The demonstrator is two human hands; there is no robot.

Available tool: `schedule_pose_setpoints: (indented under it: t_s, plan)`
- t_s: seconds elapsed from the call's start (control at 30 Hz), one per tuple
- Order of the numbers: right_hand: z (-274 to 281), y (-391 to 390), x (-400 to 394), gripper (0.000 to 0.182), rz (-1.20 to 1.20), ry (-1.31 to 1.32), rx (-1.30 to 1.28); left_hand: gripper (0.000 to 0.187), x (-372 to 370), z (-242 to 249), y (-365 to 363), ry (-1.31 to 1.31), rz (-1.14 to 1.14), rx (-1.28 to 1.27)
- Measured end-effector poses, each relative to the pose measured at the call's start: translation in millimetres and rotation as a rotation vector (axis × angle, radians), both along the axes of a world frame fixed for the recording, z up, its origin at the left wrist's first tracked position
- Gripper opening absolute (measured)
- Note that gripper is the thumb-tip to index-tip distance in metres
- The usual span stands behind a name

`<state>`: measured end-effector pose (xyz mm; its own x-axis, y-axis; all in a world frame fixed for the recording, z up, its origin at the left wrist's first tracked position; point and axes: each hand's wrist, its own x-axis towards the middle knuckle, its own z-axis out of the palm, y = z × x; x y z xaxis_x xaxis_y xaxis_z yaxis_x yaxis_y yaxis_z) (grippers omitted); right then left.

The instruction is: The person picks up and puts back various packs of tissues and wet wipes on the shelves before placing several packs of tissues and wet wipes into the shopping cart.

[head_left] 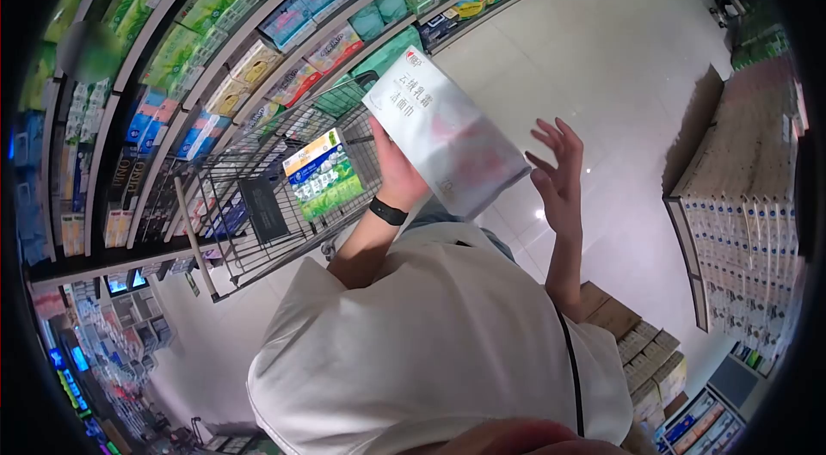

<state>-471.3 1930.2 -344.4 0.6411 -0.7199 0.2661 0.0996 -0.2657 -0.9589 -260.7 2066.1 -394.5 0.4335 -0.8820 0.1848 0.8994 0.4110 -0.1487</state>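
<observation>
My left hand (398, 164), with a black band on its wrist, grips a white pack of facial tissues (447, 132) along its left side. Chinese lettering and a red logo mark the pack's upper end, and a pinkish patch shows lower down. Some of my left fingers are hidden behind it. My right hand (560, 164) is raised just right of the pack's lower end, fingers spread, holding nothing. To the left stands a wire shopping cart (284, 132). Inside it lie several tissue packs (320, 175) in green, blue and white wrapping.
Shelves (249, 40) full of coloured tissue packs curve along the left and top. A tall stack of white packs (744, 231) stands at the right. Cardboard boxes (609, 310) sit at the lower right. Pale shiny floor (594, 51) runs between them.
</observation>
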Motion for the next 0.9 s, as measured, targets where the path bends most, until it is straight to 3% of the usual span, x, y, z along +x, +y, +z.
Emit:
schedule_pose_setpoints:
  t_s: [0.07,0.1,0.13,0.17,0.23,0.27,0.33,0.43,0.5,0.57,0.67,0.77,0.8,0.87,0.9]
  plan:
    - [-20.9,-18.6,3.6,0.095,0.343,-0.063,0.500,0.087,5.4,5.0,-16.5,-0.009,0.030,-0.043]
    - [-23.2,-16.9,13.1,0.113,0.408,-0.004,0.582,0.087,8.9,8.6,-23.4,-0.018,0.050,-0.052]
    - [-26.4,-17.1,23.0,0.114,0.506,-0.051,0.695,0.086,11.7,13.1,-28.8,-0.135,0.159,0.240]
    - [-45.2,-17.3,31.9,0.114,0.550,-0.082,0.754,0.086,16.8,17.1,-35.0,-0.245,0.277,0.529]
    - [-61.1,-25.5,56.0,0.101,0.530,-0.087,0.777,0.094,29.9,-19.2,-48.7,-0.421,0.314,0.675]
    - [-52.6,-38.5,68.9,0.093,0.458,0.057,0.957,0.096,38.1,-36.5,-55.8,-0.556,0.336,0.637]
    - [-65.4,-73.5,101.0,0.077,0.401,0.061,0.977,0.094,57.8,-64.4,-74.5,-0.667,0.400,0.553]
    - [-76.7,-135.9,151.5,0.074,0.440,0.180,0.945,0.083,111.3,-79.8,-93.4,-0.458,0.417,0.600]
    - [-86.2,-170.6,195.5,0.072,0.487,0.241,0.852,0.074,158.5,-53.6,-103.3,-0.583,0.498,0.631]
    - [-103.7,-204.3,251.3,0.069,0.500,0.281,0.741,0.062,205.9,-61.2,-110.7,-0.676,0.577,0.903]
    - [-72.4,-244.3,335.9,0.070,0.610,0.490,0.754,0.059,263.1,-54.5,-123.0,-0.824,0.720,1.111]
    - [-34.6,-282.2,432.1,0.070,0.851,0.512,0.414,0.056,317.0,-15.9,-129.7,-0.882,0.890,1.144]
    - [-30.7,-293.7,467.6,0.071,0.951,0.333,0.309,0.057,338.5,0.9,-129.0,-0.935,0.920,1.180]
    - [20.2,-298.9,524.4,0.071,0.936,0.142,0.037,0.062,378.3,52.1,-129.8,-1.066,1.112,1.120]
    - [48.1,-299.2,551.5,0.073,0.936,0.176,0.061,0.070,393.8,89.0,-125.3,-1.180,1.162,1.146]
